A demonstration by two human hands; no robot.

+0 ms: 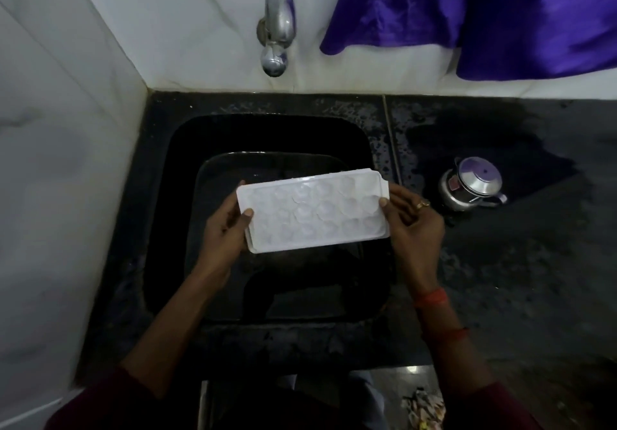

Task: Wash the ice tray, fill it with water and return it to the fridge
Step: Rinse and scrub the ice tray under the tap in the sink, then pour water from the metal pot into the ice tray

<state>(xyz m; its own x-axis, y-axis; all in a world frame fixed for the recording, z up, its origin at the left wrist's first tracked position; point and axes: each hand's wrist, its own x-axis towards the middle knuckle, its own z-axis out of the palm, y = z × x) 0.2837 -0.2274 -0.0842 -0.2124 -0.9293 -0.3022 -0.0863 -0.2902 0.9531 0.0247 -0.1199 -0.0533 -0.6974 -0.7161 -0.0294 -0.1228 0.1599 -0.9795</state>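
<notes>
Two hands hold a white ice tray point(314, 212) level above the dark sink point(160, 229), its round cells facing up. At the tray's left end, the left hand point(224, 229) curls round the short edge, thumb on top and fingers beneath. At the right end, the right hand point(412, 221) pinches the rim, thumb on top, a ring on one finger. A chrome tap point(276, 25) juts from the far wall. On the wet counter point(500, 279) to the right stands a small steel jug point(472, 185). Purple cloth point(467, 12) hangs far right.
</notes>
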